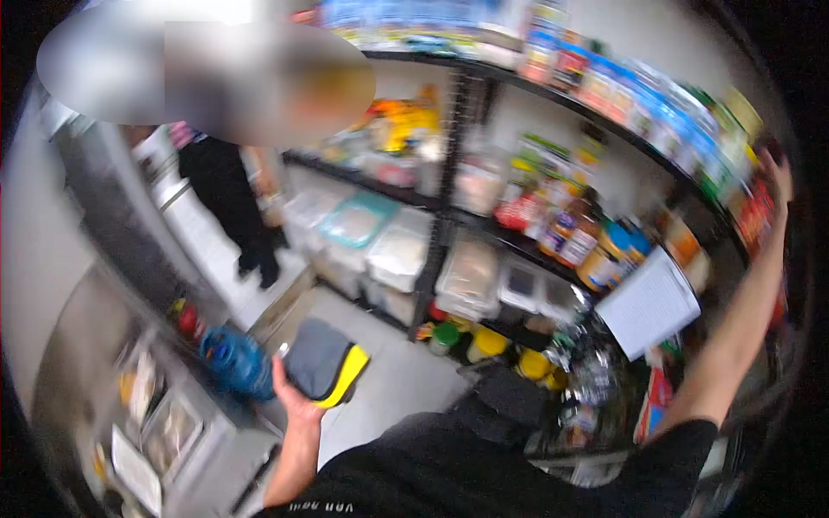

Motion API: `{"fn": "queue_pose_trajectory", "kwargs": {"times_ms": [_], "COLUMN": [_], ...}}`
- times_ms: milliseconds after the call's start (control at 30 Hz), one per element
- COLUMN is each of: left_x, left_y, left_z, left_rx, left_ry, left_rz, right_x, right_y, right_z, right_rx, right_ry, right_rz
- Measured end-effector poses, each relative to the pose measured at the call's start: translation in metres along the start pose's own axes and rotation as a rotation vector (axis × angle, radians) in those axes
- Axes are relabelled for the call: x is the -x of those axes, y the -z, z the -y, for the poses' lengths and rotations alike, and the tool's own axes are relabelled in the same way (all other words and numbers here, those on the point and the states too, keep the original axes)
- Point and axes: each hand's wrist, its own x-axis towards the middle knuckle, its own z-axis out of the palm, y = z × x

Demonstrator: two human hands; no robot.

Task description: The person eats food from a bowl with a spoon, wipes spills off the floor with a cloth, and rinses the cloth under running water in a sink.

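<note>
My left hand (298,401) grips a folded grey cloth with a yellow edge (326,361), held out at the lower left over the tiled floor. At the far right, my raised right hand (777,177) reaches to the shelf beside red packets (756,211). Blur hides its fingers, so whether it holds anything is unclear. Below that arm, a white sheet (648,302) hangs tilted at the shelf front.
Black shelving (447,155) bears jars, packets and lidded plastic tubs (403,246). A blue bottle (235,361) stands by the steel counter (203,475) at left. Another person in dark clothes (223,194) stands in the doorway at upper left.
</note>
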Motion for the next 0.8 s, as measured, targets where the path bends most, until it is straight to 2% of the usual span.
{"fn": "queue_pose_trajectory", "kwargs": {"times_ms": [100,133,200,333,367,400,433,467,533,600,667,700,800], "left_x": [0.015,0.017,0.022,0.065,0.077,0.089,0.1,0.108,0.122,0.137,0.149,0.153,0.17], "left_y": [0.002,0.005,0.006,0.026,0.032,0.036,0.04,0.047,0.062,0.07,0.084,0.091,0.092], "left_z": [-0.016,-0.021,-0.029,-0.041,-0.045,-0.048,-0.049,-0.052,-0.057,-0.059,-0.064,-0.066,-0.068], "left_rx": [0.117,0.097,0.073,0.093,0.109,0.122,0.123,0.128,0.168,0.156,0.184,0.178,0.161], "left_ry": [0.013,-0.064,-0.141,-0.261,-0.295,-0.328,-0.352,-0.359,-0.434,-0.464,-0.517,-0.542,-0.589], "left_rz": [0.107,0.047,0.068,0.04,0.032,0.022,0.029,0.025,-0.029,-0.027,-0.076,-0.073,-0.087], "right_x": [0.007,0.019,0.054,0.178,0.2,0.238,0.261,0.284,0.325,0.352,0.373,0.384,0.409], "right_y": [-0.056,-0.066,-0.076,-0.034,-0.034,0.004,0.009,0.024,0.056,0.067,0.07,0.067,0.069], "right_z": [0.099,0.136,0.214,0.356,0.381,0.404,0.419,0.43,0.447,0.456,0.461,0.463,0.466], "right_rx": [-0.455,-0.586,-0.794,-0.815,-0.827,-0.808,-0.855,-0.782,-0.734,-0.826,-0.877,-0.983,-1.042], "right_ry": [0.251,0.327,0.48,0.742,0.856,0.904,0.959,1.055,1.155,1.23,1.337,1.332,1.383], "right_rz": [0.111,0.163,0.264,0.447,0.391,0.528,0.544,0.45,0.452,0.502,0.433,0.466,0.413]}}
